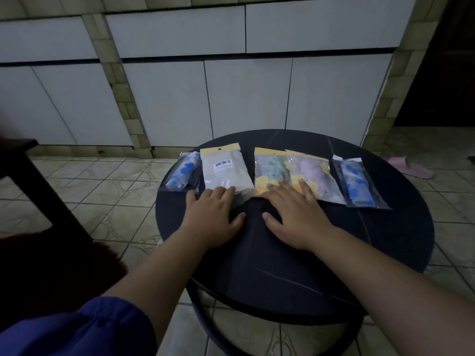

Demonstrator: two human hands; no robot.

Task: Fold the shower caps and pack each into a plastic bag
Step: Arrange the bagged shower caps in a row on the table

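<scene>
Five packed plastic bags lie in a row across the far half of a round dark surface (385, 240). From the person's left: a narrow clear bag with a blue-patterned cap (183, 173), a wider bag with a barcode label (225, 169) and a yellow header, a bag holding a pale green cap (270, 167), a bag holding a pinkish cap (314, 173) that overlaps the green one's right edge, and, slightly apart at the right end, another narrow bag with a blue-patterned cap (357, 185).

The left hand (213, 214) lies palm down, fingers straight and spread, their tips resting on the near edge of the barcode bag. The right hand (295, 211) is likewise flat and spread, fingertips touching the near edges of the green and pinkish bags. Neither hand grips anything.

A blue sleeve (84, 327) covers the left upper arm. Beyond the surface are a tiled floor (102, 191), white cabinet doors (246, 98), and a pink slipper (411, 168) on the floor to the right.
</scene>
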